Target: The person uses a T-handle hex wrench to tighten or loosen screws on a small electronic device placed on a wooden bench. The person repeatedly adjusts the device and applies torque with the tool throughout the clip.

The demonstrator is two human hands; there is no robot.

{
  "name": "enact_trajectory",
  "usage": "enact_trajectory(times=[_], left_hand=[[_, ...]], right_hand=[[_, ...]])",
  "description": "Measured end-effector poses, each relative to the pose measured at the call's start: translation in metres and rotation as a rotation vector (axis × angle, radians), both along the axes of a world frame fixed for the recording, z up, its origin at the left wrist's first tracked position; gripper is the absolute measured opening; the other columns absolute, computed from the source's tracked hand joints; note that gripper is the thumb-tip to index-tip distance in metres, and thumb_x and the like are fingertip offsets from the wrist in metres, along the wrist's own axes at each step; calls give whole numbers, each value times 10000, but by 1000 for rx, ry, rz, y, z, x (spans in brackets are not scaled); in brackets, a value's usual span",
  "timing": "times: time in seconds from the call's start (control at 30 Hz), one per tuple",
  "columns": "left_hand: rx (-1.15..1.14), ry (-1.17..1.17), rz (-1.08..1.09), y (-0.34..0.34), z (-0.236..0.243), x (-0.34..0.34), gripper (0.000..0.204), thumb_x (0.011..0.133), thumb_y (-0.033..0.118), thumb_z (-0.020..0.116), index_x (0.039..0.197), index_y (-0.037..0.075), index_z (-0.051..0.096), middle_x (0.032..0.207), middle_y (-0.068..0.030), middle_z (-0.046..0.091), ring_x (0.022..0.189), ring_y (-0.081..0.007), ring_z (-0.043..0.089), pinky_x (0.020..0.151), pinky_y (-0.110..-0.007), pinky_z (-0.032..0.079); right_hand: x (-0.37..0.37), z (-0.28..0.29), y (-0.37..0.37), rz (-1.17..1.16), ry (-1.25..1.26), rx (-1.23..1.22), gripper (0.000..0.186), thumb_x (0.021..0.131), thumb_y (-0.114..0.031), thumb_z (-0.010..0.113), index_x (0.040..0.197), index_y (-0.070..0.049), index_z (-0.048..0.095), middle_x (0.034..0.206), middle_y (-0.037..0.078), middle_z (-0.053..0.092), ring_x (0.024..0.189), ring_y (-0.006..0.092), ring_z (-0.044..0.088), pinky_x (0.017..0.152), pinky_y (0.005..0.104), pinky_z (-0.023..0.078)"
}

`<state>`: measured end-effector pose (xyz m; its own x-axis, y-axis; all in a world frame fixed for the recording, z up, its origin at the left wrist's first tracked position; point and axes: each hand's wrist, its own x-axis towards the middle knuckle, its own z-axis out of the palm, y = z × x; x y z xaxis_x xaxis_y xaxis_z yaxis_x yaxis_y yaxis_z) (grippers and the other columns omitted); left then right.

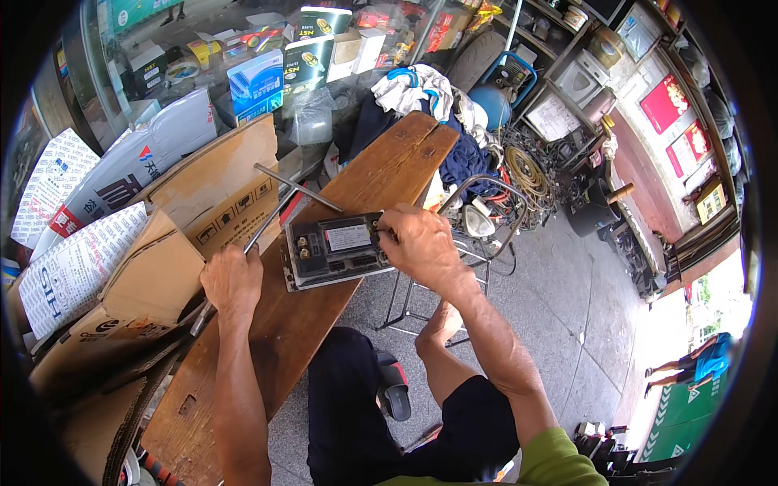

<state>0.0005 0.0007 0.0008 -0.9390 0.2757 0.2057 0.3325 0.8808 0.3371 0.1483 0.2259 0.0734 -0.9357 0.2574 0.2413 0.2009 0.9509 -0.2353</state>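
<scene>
A black electronic controller box [340,253] with a white label, brass-coloured terminals and a metal base lies across a wooden bench [259,344]. My left hand [232,282] is wrapped round the shaft of a metal T-handle socket wrench [275,212]. The wrench's crossbar reaches over the bench beyond the box, and its socket end sticks out below my fist. My right hand [421,245] is closed at the box's right end, thumb and fingers pinched together at the terminals there. Whatever lies between those fingertips is hidden.
Large open cardboard boxes [162,251] with wrapped packages crowd the bench's left side. A glass case [356,81] of small boxes stands behind. Rags [417,91] lie past the bench's far end. A metal-framed stool [397,304], coiled cables [525,174] and a black bucket [590,212] are right.
</scene>
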Motion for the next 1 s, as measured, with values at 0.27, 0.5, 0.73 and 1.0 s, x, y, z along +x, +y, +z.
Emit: enact_trajectory(times=[0.27, 0.5, 0.73, 1.0], left_hand=[[33, -8, -3, 0, -5, -3, 350, 894, 337, 679, 857, -5, 747, 813, -257, 707, 801, -435, 701, 764, -518, 548], [5, 2, -9, -1, -3, -2, 296, 901, 306, 649, 861, 27, 739, 807, -230, 713, 787, -424, 704, 751, -518, 546], [47, -35, -7, 0, -2, -3, 371, 886, 329, 685, 855, -36, 742, 818, -279, 698, 815, -450, 695, 772, -524, 545], [47, -17, 3, 0, -1, -2, 374, 880, 325, 686, 840, -43, 740, 821, -284, 697, 813, -452, 698, 771, -524, 547]], right_hand=[[0, -1, 3, -7, 5, -76, 134, 860, -148, 646, 914, -35, 694, 945, 129, 659, 941, 340, 667, 845, 473, 525], [-2, -1, 3, -5, -18, -70, 140, 894, -155, 637, 913, -22, 679, 949, 141, 660, 950, 349, 666, 859, 477, 529], [-1, 1, 4, -14, -9, -148, 138, 875, -150, 645, 917, -24, 684, 953, 139, 663, 970, 344, 662, 874, 467, 518], [-3, -1, 0, -23, -14, -6, 147, 868, -154, 645, 914, -20, 684, 931, 140, 659, 921, 346, 676, 833, 473, 533]])
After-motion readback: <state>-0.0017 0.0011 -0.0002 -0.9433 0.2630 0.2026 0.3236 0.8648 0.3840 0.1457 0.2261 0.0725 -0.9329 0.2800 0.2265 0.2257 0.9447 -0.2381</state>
